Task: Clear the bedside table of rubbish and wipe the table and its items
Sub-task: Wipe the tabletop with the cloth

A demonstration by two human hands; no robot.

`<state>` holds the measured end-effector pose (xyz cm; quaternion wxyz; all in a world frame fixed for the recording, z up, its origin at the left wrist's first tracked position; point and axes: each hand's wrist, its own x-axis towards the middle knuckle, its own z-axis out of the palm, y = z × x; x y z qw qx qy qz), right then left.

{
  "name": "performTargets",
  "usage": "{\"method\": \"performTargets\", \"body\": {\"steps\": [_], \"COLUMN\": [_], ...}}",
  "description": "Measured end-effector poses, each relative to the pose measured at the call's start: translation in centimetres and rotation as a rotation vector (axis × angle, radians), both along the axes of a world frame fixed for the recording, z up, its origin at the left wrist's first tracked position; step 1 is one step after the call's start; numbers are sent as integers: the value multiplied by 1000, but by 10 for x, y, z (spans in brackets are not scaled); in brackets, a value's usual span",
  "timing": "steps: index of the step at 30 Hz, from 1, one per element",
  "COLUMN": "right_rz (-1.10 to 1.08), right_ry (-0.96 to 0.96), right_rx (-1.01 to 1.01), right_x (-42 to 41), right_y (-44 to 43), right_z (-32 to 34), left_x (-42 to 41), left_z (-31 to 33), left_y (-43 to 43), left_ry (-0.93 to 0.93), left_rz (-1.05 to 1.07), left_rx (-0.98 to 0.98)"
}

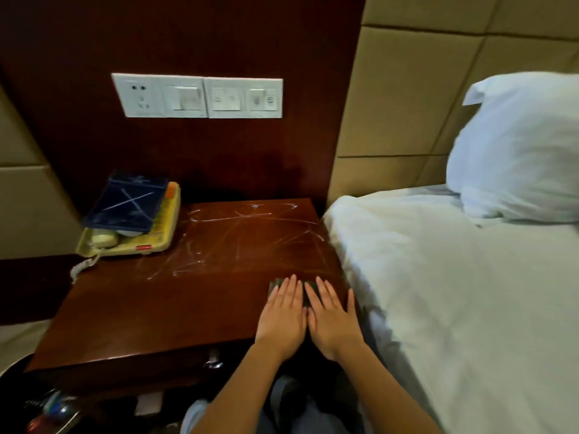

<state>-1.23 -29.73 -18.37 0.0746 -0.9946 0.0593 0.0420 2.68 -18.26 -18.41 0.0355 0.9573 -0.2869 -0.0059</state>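
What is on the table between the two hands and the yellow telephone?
In the head view, only bare table top with whitish smear marks lies between the hands on the dark cloth and the telephone.

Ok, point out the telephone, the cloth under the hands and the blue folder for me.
telephone (156, 236): head view, on its yellow keypad side.
cloth (305, 291): head view, on the dark strip showing between the two hands.
blue folder (130, 202): head view, on the middle of its cover, lying on the telephone.
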Motion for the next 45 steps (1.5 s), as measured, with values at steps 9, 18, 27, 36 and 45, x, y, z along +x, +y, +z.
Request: {"method": "performTargets", "body": {"steps": [9,18,27,36,45], "right_rz": [-59,-22,-35,-35,-73], "right_ry": [43,123,152,123,39], "right_rx": [-86,-109,-9,61,114], "right_x": [-8,-24,13,137,266], "right_y": [-20,-4,-28,-48,-73], "right_z": [10,30,18,15,7], "left_x": [-4,-25,7,125,257], "left_z": [11,19,11,13,11], "left_y": [-23,-12,-24,-49,-78], "left_ry": [48,120,188,212,213], "left_rz": [-75,-103,-37,28,39], "left_rx": [70,99,25,2,-14]}}
